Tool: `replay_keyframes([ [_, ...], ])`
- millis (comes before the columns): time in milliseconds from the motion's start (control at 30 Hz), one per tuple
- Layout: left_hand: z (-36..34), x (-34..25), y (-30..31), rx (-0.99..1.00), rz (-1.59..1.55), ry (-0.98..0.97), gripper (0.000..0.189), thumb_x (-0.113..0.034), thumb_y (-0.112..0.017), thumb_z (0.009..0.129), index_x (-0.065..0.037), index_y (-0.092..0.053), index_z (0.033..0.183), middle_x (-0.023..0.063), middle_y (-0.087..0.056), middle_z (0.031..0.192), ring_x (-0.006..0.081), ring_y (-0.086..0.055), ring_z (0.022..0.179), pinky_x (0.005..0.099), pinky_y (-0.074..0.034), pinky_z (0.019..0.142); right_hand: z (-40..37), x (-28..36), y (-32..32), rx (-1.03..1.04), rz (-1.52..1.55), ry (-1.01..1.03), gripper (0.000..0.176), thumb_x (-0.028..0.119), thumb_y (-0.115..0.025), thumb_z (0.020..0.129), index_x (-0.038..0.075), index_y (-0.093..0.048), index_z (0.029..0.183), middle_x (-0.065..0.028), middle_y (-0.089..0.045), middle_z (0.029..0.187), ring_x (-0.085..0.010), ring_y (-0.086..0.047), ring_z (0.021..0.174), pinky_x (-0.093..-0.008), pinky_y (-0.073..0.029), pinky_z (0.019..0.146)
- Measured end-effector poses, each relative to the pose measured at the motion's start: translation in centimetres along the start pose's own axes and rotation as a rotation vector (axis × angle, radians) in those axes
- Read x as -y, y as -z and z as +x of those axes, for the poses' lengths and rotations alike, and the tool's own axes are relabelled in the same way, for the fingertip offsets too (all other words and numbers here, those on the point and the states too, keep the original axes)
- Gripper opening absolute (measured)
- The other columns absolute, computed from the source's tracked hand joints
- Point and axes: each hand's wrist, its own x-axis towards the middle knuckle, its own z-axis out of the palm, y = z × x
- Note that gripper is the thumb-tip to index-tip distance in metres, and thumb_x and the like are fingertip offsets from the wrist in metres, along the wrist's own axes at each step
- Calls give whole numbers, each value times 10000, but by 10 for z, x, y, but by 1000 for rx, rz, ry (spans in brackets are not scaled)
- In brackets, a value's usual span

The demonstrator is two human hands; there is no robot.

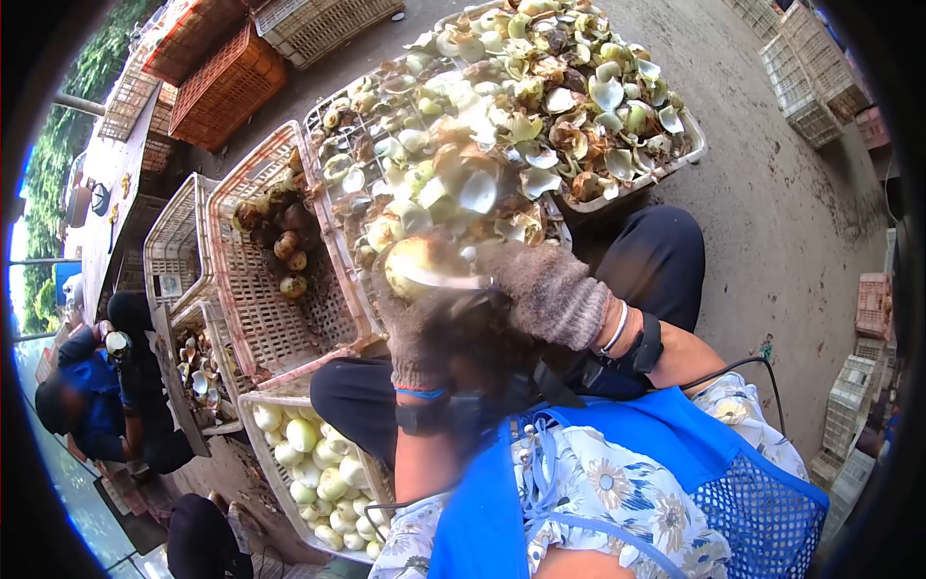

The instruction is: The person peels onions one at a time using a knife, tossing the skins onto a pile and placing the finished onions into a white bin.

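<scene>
My left hand, in a brown knitted glove, is closed around an onion with pale, partly brown skin. My right hand wears a matching glove and grips a knife, whose blade lies against the onion's side. The knife's handle is hidden in the glove. Just beyond both hands, a crate heaped with onion peels fills the view. Left of my left knee, peeled white onions lie in a pale crate. Motion smears the glove edges.
A pinkish crate at left holds several unpeeled onions. Beside it, a smaller crate holds scraps. A co-worker in blue sits at far left. Orange crates and white crates stand farther off on the concrete floor.
</scene>
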Motion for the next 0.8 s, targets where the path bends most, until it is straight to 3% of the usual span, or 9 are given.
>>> replay_keyframes([
  [67, 3, -13, -8, 36, 259, -31, 699, 8, -673, 754, -59, -360, 1376, 105, -532, 1234, 234, -570, 1084, 359, -505, 915, -2, -1, -2, -25, 57, 20, 288, 130, -619, 724, 36, -561, 990, -161, -598, 873, -344, -625, 822, -442, -512, 674],
  [267, -5, -45, -49, -75, 42, 74, 735, 19, -663, 718, -60, -358, 1382, 97, -536, 1203, 210, -572, 1040, 316, -501, 883, 2, -8, -15, 44, 70, -90, 263, 133, -611, 733, 34, -583, 975, -173, -610, 865, -352, -629, 811, -439, -514, 679],
  [333, 0, -29, -40, -113, 96, -39, 703, 38, -633, 721, -62, -374, 1367, 99, -531, 1202, 213, -571, 1034, 313, -502, 875, 15, -16, -25, 115, -82, -112, 291, 138, -617, 791, 50, -583, 1067, -187, -631, 961, -368, -625, 887, -441, -516, 735],
  [400, 2, -47, -47, -107, 5, 184, 703, 48, -617, 727, -52, -353, 1370, 102, -516, 1226, 204, -557, 1060, 310, -503, 872, 15, -12, -22, 13, 13, -52, 274, 151, -621, 800, 51, -597, 1054, -180, -636, 955, -364, -626, 889, -440, -520, 737],
  [533, 1, -32, -39, -80, -1, 79, 619, 41, -641, 786, -28, -372, 1340, 92, -551, 1194, 191, -570, 1034, 313, -507, 869, 4, -19, -19, 40, -7, -101, 262, 138, -602, 811, 60, -594, 1060, -170, -636, 970, -349, -634, 881, -434, -523, 732],
  [567, 4, -21, -40, -31, 132, -122, 580, 25, -681, 791, -42, -428, 1309, 84, -576, 1173, 184, -580, 1021, 323, -507, 879, 4, -21, -14, 55, -31, -73, 261, 141, -596, 813, 59, -585, 1061, -169, -632, 951, -348, -636, 864, -432, -523, 715],
  [600, 3, -18, -37, -32, 129, -118, 580, 25, -681, 791, -42, -428, 1309, 84, -576, 1173, 184, -580, 1021, 323, -507, 879, 4, -23, -11, 68, -54, -45, 261, 144, -590, 814, 59, -575, 1061, -168, -629, 933, -348, -637, 848, -430, -524, 698],
  [667, 3, -35, -36, 151, 412, 87, 536, 0, -730, 767, -49, -502, 1250, 65, -595, 1154, 159, -575, 1026, 323, -500, 889, 9, -24, -11, 36, -131, -19, 232, 145, -579, 817, 54, -551, 1028, -172, -610, 870, -342, -633, 790, -425, -520, 656],
  [800, 9, -27, -19, 225, 375, 205, 466, -178, -744, 799, -65, -550, 1207, 43, -618, 1115, 187, -587, 1033, 355, -489, 894, 23, -34, -14, 59, -345, 103, 216, 121, -553, 763, 42, -589, 961, -145, -620, 832, -292, -656, 765, -393, -525, 606],
])
